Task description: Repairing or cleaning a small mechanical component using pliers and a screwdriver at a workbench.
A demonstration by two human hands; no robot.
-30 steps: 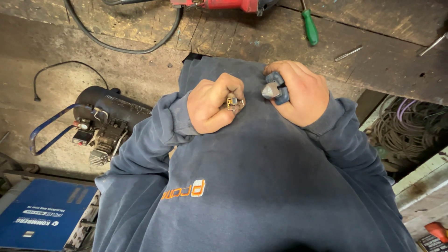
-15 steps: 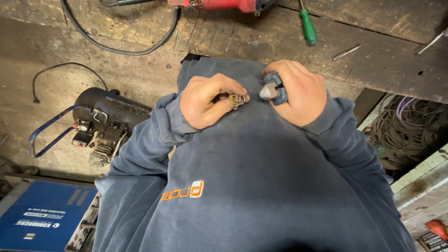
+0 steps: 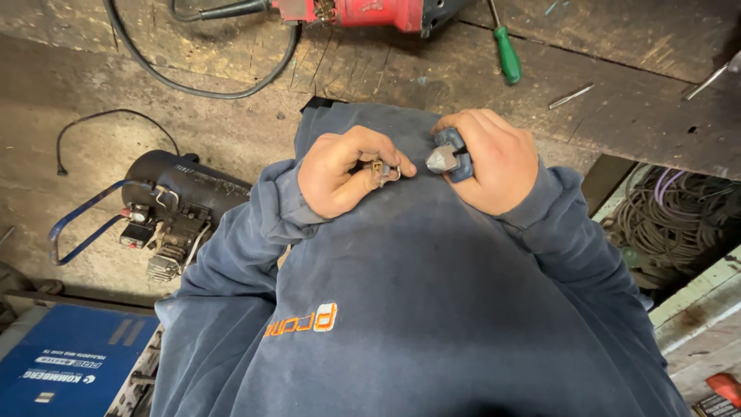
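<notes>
Left hand [image 3: 340, 171] pinches a small metal connector [image 3: 382, 170]; right hand [image 3: 494, 158] grips blue-handled pliers [image 3: 446, 157] beside it. Seemingly mid-alignment; next, the pliers' nose must meet it.

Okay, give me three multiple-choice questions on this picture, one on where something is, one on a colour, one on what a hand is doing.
1. Where does the screwdriver lie?
A. on the wooden bench top
B. on the blue case
C. in the left hand

2. What colour is the screwdriver's handle?
A. yellow
B. green
C. black

3. What is the right hand doing?
A. resting open on the bench
B. reaching for the cable coil
C. closed around a blue-handled tool

Answers: 1 A, it lies on the bench beyond the hands. 2 B, the handle shows bright green. 3 C, the fingers wrap the blue-handled tool, while the left hand pinches a small metal part.
</notes>
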